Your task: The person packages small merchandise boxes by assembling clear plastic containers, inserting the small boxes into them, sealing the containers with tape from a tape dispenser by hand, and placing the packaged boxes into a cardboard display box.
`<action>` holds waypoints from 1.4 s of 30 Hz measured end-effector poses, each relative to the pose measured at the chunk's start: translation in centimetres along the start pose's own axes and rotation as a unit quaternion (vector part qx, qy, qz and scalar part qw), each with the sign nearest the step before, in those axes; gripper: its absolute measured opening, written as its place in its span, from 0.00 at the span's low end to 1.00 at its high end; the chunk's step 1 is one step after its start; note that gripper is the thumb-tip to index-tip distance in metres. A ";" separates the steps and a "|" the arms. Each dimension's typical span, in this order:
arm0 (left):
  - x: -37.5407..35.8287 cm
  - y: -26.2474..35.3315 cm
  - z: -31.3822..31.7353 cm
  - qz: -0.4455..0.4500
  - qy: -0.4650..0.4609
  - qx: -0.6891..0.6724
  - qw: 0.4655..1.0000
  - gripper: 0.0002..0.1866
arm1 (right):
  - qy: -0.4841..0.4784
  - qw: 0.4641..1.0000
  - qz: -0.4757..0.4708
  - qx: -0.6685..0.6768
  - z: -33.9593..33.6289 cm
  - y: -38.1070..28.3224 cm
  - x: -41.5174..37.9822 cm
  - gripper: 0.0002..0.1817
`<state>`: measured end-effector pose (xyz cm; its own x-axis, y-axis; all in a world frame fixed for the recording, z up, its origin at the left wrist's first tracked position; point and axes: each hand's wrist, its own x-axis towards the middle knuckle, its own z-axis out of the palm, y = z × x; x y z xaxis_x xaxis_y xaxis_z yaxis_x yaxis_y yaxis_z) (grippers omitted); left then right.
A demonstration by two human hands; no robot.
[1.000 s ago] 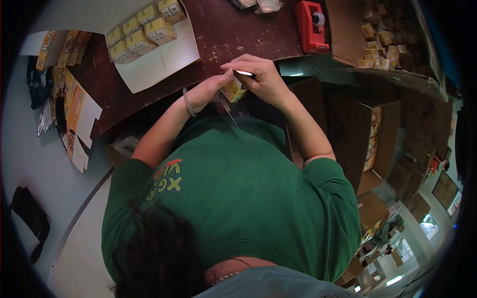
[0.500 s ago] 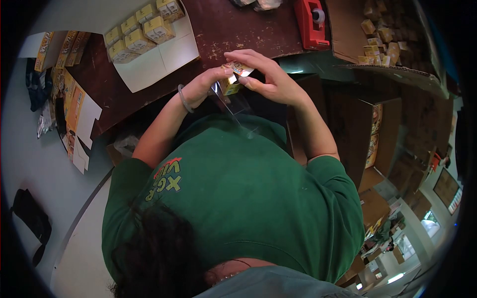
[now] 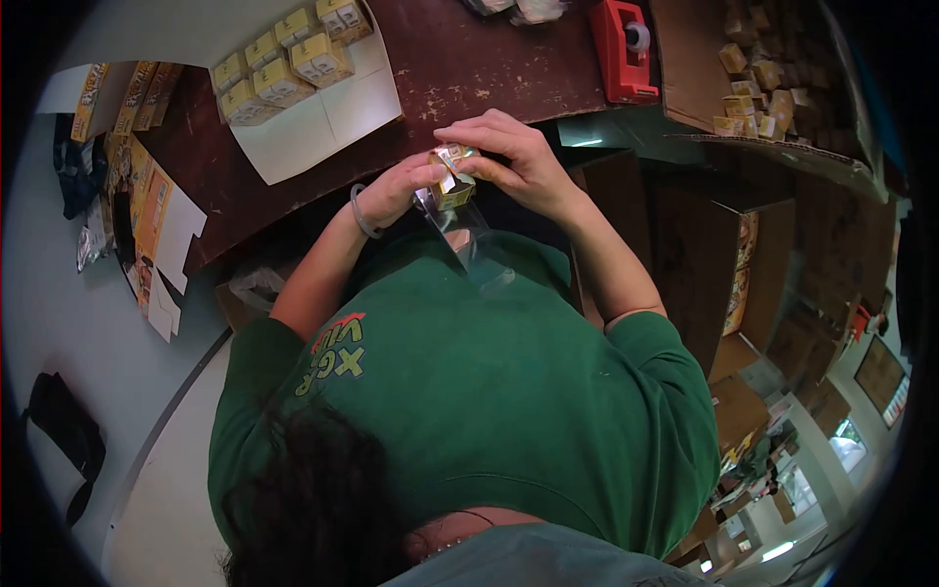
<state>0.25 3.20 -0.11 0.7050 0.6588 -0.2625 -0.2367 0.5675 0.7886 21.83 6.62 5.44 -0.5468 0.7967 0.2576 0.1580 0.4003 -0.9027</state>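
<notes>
Just past the table's near edge, a small yellow box point(image 3: 453, 195) with printed sides is held between both hands. My left hand point(image 3: 393, 190), a grey band at its wrist, grips the box from the left with thumb and fingers. From the right, my right hand point(image 3: 511, 159) curves over the box's top, its thumb pressed close to the upper flap. A clear plastic sleeve point(image 3: 476, 252) hangs below the box toward the green shirt. Fingers hide part of the box's top.
Several yellow boxes point(image 3: 323, 61) stand in rows on white card point(image 3: 364, 106) on the dark red table point(image 3: 440, 59). A red tape dispenser point(image 3: 622, 68) sits at its right end. Right of it, a large carton point(image 3: 690, 83) holds many small boxes. Flattened printed cartons point(image 3: 156, 220) lean at left.
Both hands and the box have come slightly lower, toward the body. The right thumb has moved in on the box's top flap, and the pale flap seen earlier shows less.
</notes>
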 end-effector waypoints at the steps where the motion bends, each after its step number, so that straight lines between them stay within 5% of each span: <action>1: 0.0 -0.2 -0.1 -0.006 -0.003 -0.001 1.000 0.28 | 0.001 1.000 0.023 -0.008 0.0 -0.1 0.2 0.16; 4: 0.2 -0.9 0.2 -0.024 -0.016 -0.008 1.000 0.27 | 0.023 0.997 0.061 -0.030 0.9 0.1 0.8 0.12; 11: -0.7 -1.8 0.0 -0.054 0.039 -0.109 0.992 0.27 | 0.008 0.982 -0.089 -0.165 1.2 -0.7 -0.3 0.15; 18: -0.7 -1.9 0.4 -0.037 -0.048 -0.187 0.980 0.26 | 0.011 0.985 -0.073 -0.155 0.7 0.2 -0.6 0.13; 30: -0.5 -2.1 -0.1 -0.018 -0.059 -0.273 0.960 0.27 | 0.085 0.992 -0.074 -0.064 1.2 1.5 -1.2 0.13; 36: -0.3 -1.5 0.0 -0.021 -0.021 -0.236 0.971 0.27 | 0.053 0.993 0.076 0.068 0.6 1.9 -1.0 0.14; 40: 0.7 0.5 -0.7 -0.050 -0.026 -0.182 0.982 0.29 | -0.086 0.948 0.188 0.241 -0.5 1.2 0.4 0.26; 42: 1.3 1.0 -0.6 -0.041 -0.025 -0.201 0.978 0.33 | -0.050 0.959 0.149 0.235 -1.4 1.8 0.6 0.26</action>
<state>0.53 4.97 0.01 0.7621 0.5833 -0.2810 -0.4138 0.7726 0.4814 22.93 8.50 4.48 -0.6146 0.7874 -0.0483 -0.0565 -0.1050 -0.9929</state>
